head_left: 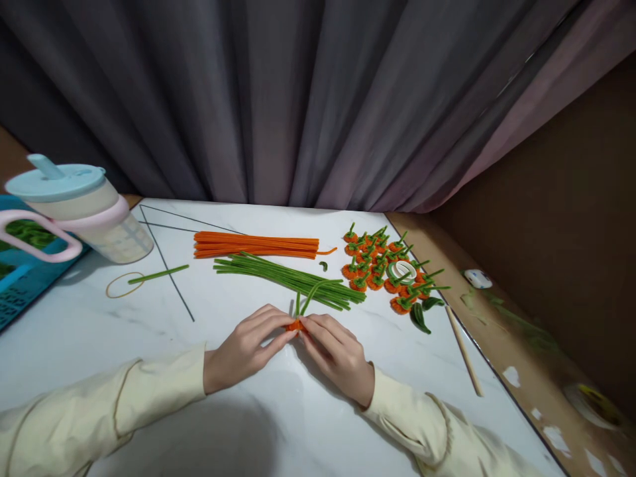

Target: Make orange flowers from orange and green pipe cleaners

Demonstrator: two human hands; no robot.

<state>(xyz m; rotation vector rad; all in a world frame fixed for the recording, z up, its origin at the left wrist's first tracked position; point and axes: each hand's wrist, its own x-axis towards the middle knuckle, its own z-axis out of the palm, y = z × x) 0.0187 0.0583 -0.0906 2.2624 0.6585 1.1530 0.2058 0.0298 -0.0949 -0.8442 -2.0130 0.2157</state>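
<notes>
Clock positions are taken from the work held at the table's near centre. A small orange fuzzy-wire piece (296, 326) is pinched between the fingertips of both hands: the left hand (253, 346) clamps it from 9 o'clock, the right hand (338, 350) from 3 o'clock. Two thin green fuzzy stems (309, 297) rise from it, the longer curving toward 1 o'clock; the attachment is hidden by the fingers. At 12 o'clock lies a loose bundle of green fuzzy strands (288, 277); just beyond, toward 11, a neater orange fuzzy-strand bundle (256, 246). At 2 o'clock, orange pieces with green stems (376, 281) are clustered around a white-and-green ring (405, 281). Two dark green leaf-shaped pieces (420, 319) and a slim pale wooden stick (464, 349) lie toward 3. A clear cup with blue lid and pink handle (116, 232) stands at 10 on the white marble-patterned table (163, 331).
</notes>
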